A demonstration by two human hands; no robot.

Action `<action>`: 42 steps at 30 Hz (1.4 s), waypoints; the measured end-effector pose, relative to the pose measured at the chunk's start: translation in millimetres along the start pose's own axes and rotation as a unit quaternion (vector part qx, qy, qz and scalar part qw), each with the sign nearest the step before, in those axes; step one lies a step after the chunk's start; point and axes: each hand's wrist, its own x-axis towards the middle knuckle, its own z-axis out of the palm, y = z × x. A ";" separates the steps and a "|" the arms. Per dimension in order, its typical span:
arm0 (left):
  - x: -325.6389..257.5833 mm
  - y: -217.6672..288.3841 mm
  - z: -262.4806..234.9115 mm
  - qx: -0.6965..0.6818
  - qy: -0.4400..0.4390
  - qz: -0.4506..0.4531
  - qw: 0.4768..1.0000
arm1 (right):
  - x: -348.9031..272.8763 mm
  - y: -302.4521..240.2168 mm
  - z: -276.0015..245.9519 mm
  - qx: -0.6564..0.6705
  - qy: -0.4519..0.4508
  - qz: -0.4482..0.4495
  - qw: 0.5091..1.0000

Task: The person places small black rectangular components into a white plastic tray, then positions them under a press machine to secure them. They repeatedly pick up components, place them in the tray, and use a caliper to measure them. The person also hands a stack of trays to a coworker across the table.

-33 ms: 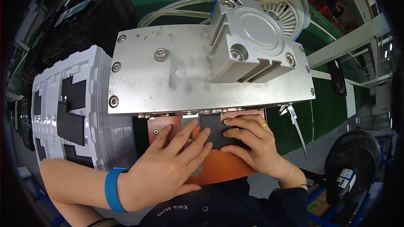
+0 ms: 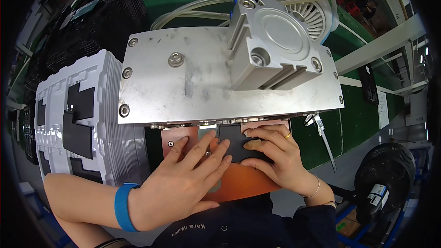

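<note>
Below the front edge of a silver metal press (image 2: pixel 197 78), a flat dark grey piece (image 2: pixel 232 141) lies on a copper-coloured base plate (image 2: pixel 243 179). My right hand (image 2: pixel 275 154) grips this piece at its right side, fingertips on its face and thumb by its near edge. To the left, my left hand (image 2: pixel 188 179) lies with fingers stretched out over the base, fingertips close to the piece's left edge. It holds nothing. The far end of the piece reaches the press's front edge, where the view is cut off.
White stacked trays (image 2: pixel 103 124) with dark L-shaped pieces stand on the left, black trays (image 2: pixel 92 23) behind them. A metal caliper (image 2: pixel 321 133) lies on the green table at right. A white fan (image 2: pixel 317 14) stands behind the press; a black fan (image 2: pixel 381 179) is lower right.
</note>
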 end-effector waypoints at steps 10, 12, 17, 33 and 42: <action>4.8 3.2 0.3 -0.022 0.022 0.002 1.000 | -2.3 5.0 -3.5 -0.011 -0.007 -0.007 1.000; 2.6 1.6 -0.5 -0.021 0.037 0.011 0.999 | 2.0 1.8 -6.5 -0.027 -0.020 -0.017 0.999; -3.5 -8.7 12.2 -0.034 0.120 0.038 0.992 | 10.2 1.2 -2.5 0.035 -0.055 0.002 0.998; -20.8 1.5 -26.3 -0.266 0.113 -0.064 0.955 | 5.5 26.1 -39.2 0.450 -0.103 0.314 0.830; 13.4 15.2 -7.1 -0.623 -0.040 -0.251 0.740 | -28.4 -21.1 -12.5 0.512 -0.044 0.178 0.839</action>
